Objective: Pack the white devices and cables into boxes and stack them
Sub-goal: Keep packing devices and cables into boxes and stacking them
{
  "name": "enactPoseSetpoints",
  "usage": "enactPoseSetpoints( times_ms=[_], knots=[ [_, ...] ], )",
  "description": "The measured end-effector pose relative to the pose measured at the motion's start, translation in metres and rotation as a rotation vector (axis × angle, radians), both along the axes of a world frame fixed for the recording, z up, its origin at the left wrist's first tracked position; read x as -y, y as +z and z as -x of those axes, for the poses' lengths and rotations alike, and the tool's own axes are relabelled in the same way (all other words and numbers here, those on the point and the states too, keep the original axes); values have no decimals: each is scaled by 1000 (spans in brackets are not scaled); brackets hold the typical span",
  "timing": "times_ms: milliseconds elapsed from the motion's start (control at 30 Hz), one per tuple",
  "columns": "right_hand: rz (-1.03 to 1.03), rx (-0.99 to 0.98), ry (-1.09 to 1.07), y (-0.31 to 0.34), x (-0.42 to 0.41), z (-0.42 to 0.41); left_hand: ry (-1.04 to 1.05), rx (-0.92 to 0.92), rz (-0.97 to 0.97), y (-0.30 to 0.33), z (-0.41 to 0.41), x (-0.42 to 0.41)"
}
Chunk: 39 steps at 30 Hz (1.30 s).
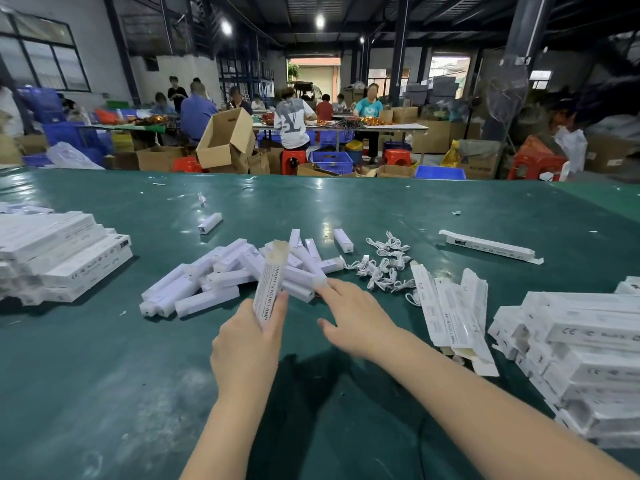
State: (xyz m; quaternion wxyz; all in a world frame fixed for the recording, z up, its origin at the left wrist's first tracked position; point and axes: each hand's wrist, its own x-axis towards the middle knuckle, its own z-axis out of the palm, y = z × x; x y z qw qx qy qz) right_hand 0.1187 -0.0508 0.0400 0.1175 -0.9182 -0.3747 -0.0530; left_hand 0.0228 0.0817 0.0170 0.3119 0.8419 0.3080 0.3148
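A dim warehouse hall with dark steel columns (401, 46) and round ceiling lamps (319, 21). A barred window (45, 53) sits in the left wall; daylight enters an open doorway (313, 76). People sit at long tables (346, 126) among cardboard cartons (227, 140), blue crates (331, 161) and red stools (293, 160).

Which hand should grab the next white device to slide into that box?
Right hand: it's open, fingertips near the device pile. The left hand already holds the box.
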Motion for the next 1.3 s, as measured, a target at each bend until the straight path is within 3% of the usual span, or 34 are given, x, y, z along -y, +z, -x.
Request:
enactPoseSetpoints(
  times_ms=[200, 367, 600, 700, 767, 1000, 1300],
  knots=[
    [75, 125, -63, -21, -51, -36, -54, 55, 77, 3, 2, -1],
    [-99, 167, -168, -35, -59, -24, -75, 76, 88, 5, 3, 0],
    [-1059, -352, -327, -15, 2, 1, -164, 16, 58, 4, 0, 3],
    [-1419, -459, -244, 3, 44, 15, -281, -33, 14, 3, 1, 10],
    [-1546, -485, -213, 12, 72, 25, -341, -48, -21, 2, 0, 16],
    [-1607, -635, -209, 11, 119, 44, -423, -163, -245, -3, -3, 33],
    [-1481, -449, -169, 11, 119, 50, -465, -118, -207, -3, 1, 34]
  ],
)
